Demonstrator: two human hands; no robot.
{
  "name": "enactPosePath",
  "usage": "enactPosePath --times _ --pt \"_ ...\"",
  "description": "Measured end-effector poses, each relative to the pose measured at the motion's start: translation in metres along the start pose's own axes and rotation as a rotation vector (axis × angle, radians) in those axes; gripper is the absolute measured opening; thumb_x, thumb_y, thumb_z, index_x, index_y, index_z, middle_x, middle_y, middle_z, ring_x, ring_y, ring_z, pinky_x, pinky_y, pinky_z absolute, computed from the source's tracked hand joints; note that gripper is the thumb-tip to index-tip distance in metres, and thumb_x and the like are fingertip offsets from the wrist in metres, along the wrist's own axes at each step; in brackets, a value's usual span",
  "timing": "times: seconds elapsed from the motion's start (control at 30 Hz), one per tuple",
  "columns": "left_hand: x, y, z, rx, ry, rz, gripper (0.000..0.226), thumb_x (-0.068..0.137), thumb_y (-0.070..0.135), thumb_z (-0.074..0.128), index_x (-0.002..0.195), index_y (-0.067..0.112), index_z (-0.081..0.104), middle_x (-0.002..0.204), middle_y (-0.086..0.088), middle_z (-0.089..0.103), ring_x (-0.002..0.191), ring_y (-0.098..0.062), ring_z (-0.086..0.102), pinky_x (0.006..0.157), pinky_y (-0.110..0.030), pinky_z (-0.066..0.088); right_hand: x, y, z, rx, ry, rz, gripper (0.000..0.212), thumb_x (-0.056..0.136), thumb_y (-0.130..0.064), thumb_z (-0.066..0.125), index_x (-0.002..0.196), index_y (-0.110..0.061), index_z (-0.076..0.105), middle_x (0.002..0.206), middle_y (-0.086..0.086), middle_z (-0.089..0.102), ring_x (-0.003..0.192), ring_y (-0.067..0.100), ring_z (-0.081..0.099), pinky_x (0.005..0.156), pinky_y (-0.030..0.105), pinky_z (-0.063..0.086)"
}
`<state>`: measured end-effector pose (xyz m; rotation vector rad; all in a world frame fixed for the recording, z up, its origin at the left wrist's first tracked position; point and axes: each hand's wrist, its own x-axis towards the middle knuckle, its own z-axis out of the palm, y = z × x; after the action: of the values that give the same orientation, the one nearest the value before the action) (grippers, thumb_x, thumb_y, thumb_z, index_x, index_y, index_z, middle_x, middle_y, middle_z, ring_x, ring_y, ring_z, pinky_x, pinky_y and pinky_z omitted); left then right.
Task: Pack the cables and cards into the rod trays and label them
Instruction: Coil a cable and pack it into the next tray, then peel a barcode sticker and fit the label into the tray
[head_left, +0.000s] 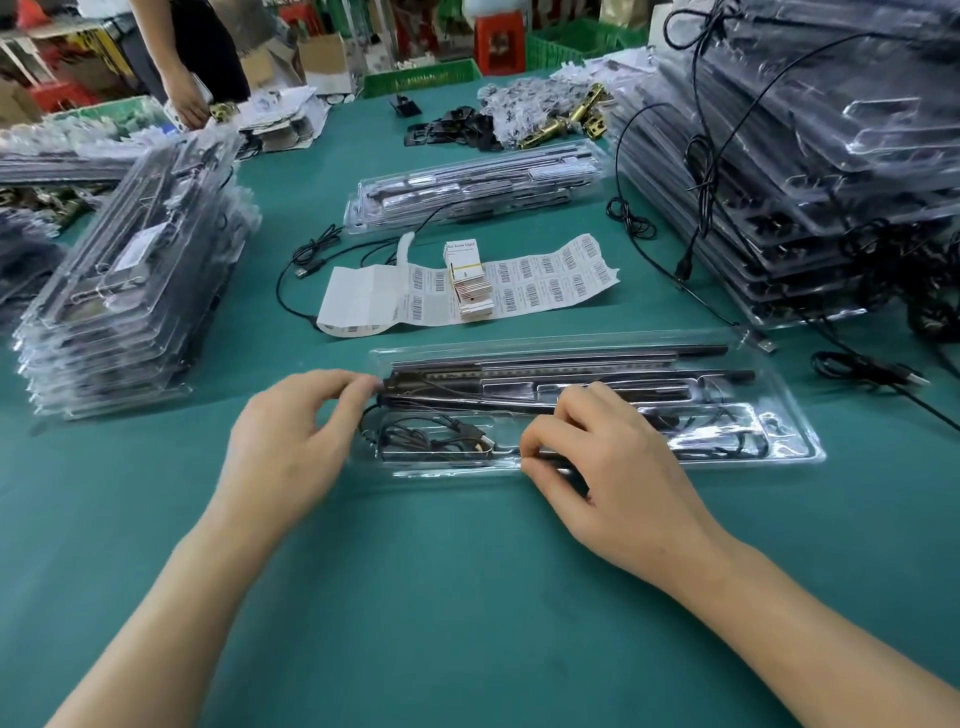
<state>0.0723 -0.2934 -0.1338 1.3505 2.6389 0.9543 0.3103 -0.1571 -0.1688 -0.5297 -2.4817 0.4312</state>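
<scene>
- Nearest, over the teal cloth-covered table (415, 597): left hand (291, 431), fingers curled, fingertips against the left end of a long clear plastic rod tray (452, 467); pinching it or only touching it, impossible to tell.
- To its right: right hand (613, 467), thumb and curled fingers pinched together on the tray's near rim.
- Between the two hands, in the tray's near-left pocket: a coiled black USB cable (431, 436).
- Just beyond both sets of fingertips, along the tray's far side: thin black rods (571, 358), lying lengthwise.
- Farther ahead of the hands: a curling white sheet of barcode labels (545, 280), with a banded stack of small white cards (470, 288) on top.
- Beyond that: a second clear rod tray (467, 187), filled, with a loose black cable (311, 260) running out of its near side.
- Well left of the left hand: a leaning pile of packed clear trays (130, 275).
- Well right of the right hand: a taller pile of clear trays (805, 156), draped with black cables.
- Farthest, beyond the left pile: another person's hand (189, 104) at the table's far edge.
</scene>
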Motion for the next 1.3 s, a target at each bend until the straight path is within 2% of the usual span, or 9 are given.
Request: enactPosePath --times 0.13,0.3,0.5,0.63,0.77,0.87,0.97,1.23,1.3 --pt "0.054 0.016 -0.018 0.145 -0.105 0.009 0.028 0.095 0.049 0.06 0.08 0.032 0.077 0.073 0.014 0.075 0.059 -0.003 0.061 0.06 -0.029 0.048 -0.001 0.0 -0.001 0.013 0.007 0.005 0.007 0.087 -0.021 0.07 0.087 -0.023 0.064 0.084 -0.009 0.043 0.081 0.012 0.041 0.071 0.028 0.041" --pt "0.12 0.054 0.012 0.051 -0.018 0.158 0.013 0.095 0.036 0.066 0.101 0.032 0.077 0.087 0.018 0.07 0.088 -0.01 0.066 0.083 -0.03 0.05 -0.001 0.0 -0.002 0.063 -0.006 0.009 0.007 0.089 -0.031 0.067 0.089 -0.024 0.064 0.093 -0.01 0.049 0.09 0.012 0.048 0.08 0.032 0.043" --pt "0.168 0.07 0.063 0.169 -0.267 0.199 0.03 0.094 0.044 0.069 0.117 0.026 0.077 0.114 0.003 0.075 0.09 -0.012 0.062 0.082 -0.028 0.048 -0.003 -0.002 -0.003 0.112 0.058 0.02 0.009 0.092 -0.031 0.067 0.093 -0.022 0.066 0.099 -0.01 0.051 0.096 0.011 0.05 0.083 0.032 0.043" --pt "0.178 0.068 0.062 0.162 -0.337 0.215 0.021 0.087 0.051 0.075 0.093 0.033 0.082 0.092 0.01 0.078 0.075 -0.009 0.066 0.066 -0.029 0.053 0.001 -0.001 -0.007 0.142 0.083 0.069 0.009 0.093 -0.031 0.066 0.092 -0.022 0.067 0.097 -0.01 0.053 0.095 0.011 0.052 0.082 0.034 0.045" --pt "0.191 0.061 0.065 0.133 -0.295 0.213 0.03 0.093 0.055 0.066 0.082 0.03 0.08 0.051 0.012 0.061 0.047 -0.004 0.049 0.053 -0.029 0.037 0.023 0.001 -0.017 0.158 0.04 0.087 0.011 0.095 -0.035 0.061 0.096 -0.024 0.065 0.098 -0.012 0.054 0.097 0.011 0.052 0.084 0.032 0.045" --pt "0.205 0.058 0.069 0.221 -0.253 0.29 0.029 0.094 0.04 0.071 0.117 0.024 0.075 0.112 0.005 0.074 0.103 -0.012 0.065 0.087 -0.036 0.05 0.07 0.005 -0.018 0.054 -0.054 0.132 0.023 0.098 -0.043 0.057 0.112 -0.025 0.062 0.112 -0.008 0.058 0.109 0.013 0.051 0.093 0.035 0.046" --pt "0.218 0.058 0.07 0.396 -0.388 0.258 0.065 0.096 0.044 0.066 0.151 0.016 0.048 0.154 -0.012 0.046 0.142 -0.032 0.042 0.116 -0.045 0.035 0.128 0.011 -0.004 -0.086 -0.196 0.215 0.044 0.101 -0.049 0.052 0.135 -0.021 0.053 0.13 0.001 0.055 0.121 0.021 0.051 0.094 0.04 0.047" --pt "0.216 0.057 0.067 0.392 -0.359 0.285 0.023 0.092 0.015 0.059 0.106 0.021 0.076 0.115 -0.007 0.074 0.107 -0.031 0.065 0.087 -0.044 0.055 0.199 0.016 0.051 -0.112 -0.192 0.382 0.037 0.099 -0.036 0.056 0.128 -0.014 0.054 0.116 0.006 0.064 0.107 0.029 0.062 0.068 0.035 0.04" --pt "0.213 0.056 0.066 0.397 -0.332 0.279 0.026 0.091 0.016 0.06 0.111 0.024 0.075 0.113 -0.004 0.074 0.106 -0.03 0.065 0.086 -0.045 0.056 0.203 0.016 0.055 -0.124 -0.146 0.399 0.034 0.097 -0.032 0.056 0.126 -0.014 0.057 0.111 0.007 0.067 0.104 0.03 0.064 0.066 0.035 0.04"
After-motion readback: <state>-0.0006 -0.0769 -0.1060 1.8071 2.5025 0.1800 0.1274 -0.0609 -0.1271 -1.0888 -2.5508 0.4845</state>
